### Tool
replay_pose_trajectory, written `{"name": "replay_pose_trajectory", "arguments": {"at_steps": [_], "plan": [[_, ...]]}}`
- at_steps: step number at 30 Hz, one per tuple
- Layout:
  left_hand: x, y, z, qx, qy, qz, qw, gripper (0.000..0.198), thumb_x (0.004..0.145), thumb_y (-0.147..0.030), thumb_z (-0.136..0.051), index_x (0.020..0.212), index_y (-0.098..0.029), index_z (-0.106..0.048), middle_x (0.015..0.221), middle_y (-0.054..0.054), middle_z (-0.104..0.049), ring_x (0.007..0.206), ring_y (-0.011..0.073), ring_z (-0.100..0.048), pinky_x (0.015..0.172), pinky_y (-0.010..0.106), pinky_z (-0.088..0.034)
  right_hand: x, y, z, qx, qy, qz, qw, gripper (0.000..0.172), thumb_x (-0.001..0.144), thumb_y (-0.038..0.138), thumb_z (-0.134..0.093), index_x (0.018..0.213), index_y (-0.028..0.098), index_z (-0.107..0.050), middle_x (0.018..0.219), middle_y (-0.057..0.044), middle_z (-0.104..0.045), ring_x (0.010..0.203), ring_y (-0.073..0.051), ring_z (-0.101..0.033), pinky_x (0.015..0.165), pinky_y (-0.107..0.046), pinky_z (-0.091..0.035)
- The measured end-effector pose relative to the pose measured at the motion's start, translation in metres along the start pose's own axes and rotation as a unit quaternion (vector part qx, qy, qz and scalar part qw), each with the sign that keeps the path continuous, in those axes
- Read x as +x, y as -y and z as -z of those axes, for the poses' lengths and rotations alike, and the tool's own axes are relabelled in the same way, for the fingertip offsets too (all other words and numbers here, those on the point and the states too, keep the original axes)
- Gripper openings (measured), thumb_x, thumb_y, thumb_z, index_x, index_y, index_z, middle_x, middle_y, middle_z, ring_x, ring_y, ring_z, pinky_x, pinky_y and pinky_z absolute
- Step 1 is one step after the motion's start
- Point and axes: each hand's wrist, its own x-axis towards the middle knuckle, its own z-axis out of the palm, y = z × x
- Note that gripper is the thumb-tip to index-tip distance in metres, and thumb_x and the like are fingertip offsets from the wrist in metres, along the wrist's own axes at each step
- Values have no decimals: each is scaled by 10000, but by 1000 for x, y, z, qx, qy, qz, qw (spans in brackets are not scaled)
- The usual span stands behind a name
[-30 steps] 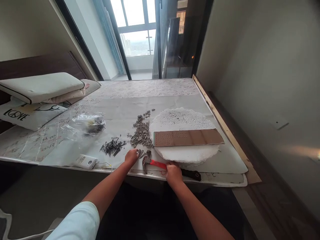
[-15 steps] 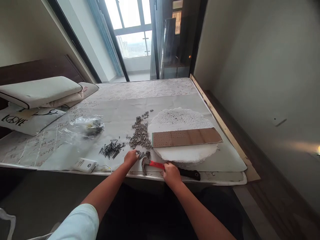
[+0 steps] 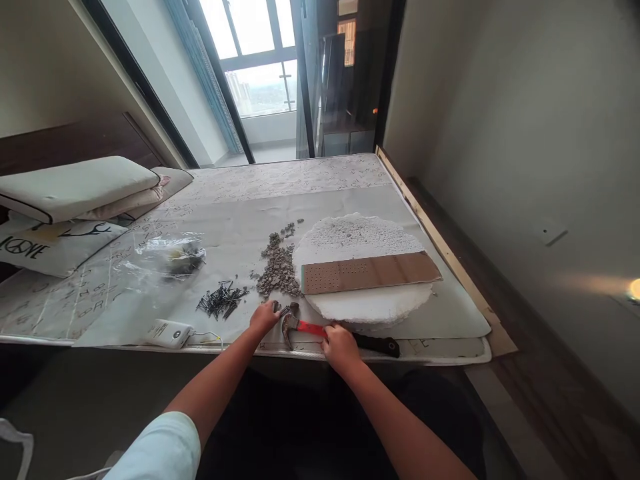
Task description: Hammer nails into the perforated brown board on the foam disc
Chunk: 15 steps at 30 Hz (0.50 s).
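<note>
The right hand (image 3: 342, 345) grips the hammer (image 3: 311, 329) while the left hand (image 3: 264, 317) curls beside nails (image 3: 285, 311), its hold unclear.

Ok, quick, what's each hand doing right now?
Left hand: fingers at the small nails; can't tell if it's holding any.
Right hand: closed on the hammer's handle.

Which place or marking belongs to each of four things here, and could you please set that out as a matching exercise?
Things
1. claw hammer
2. brown perforated board
3. heap of dark nails
4. cushion

Places and markings
A. lying across the white round slab
B. printed with "LOVE"
C. held in the right hand
D. left of the grey stone chips

Pairs: 1-C, 2-A, 3-D, 4-B
</note>
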Motion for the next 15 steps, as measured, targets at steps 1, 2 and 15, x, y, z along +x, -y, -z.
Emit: {"name": "replay_pose_trajectory", "arguments": {"at_steps": [1,2,15], "plan": [[0,0,0,1,-2,2,1000,390,819,-351,-524,1165,-173,-540,1082,122,-660,984,204,-608,748,245,-410,0,0,0,1,-1,0,1000,186,827,157,-477,906,159,-645,977,-90,-651,902,-202,-617,760,-257,-410],[0,0,0,2,-3,7,1000,386,826,-336,-509,1174,-172,-533,1088,124,-659,989,203,-607,748,245,-409,0,0,0,2,-2,0,1000,185,824,158,-479,905,158,-645,977,-92,-652,900,-203,-617,757,-257,-411],[0,-4,9,11,2,21,1000,233,823,-319,-505,910,-166,-659,965,106,-690,868,186,-617,627,235,-360,2,-1,-3,35,-1,-3,999,167,815,162,-493,889,158,-642,956,-86,-650,875,-190,-616,721,-243,-411]]}}
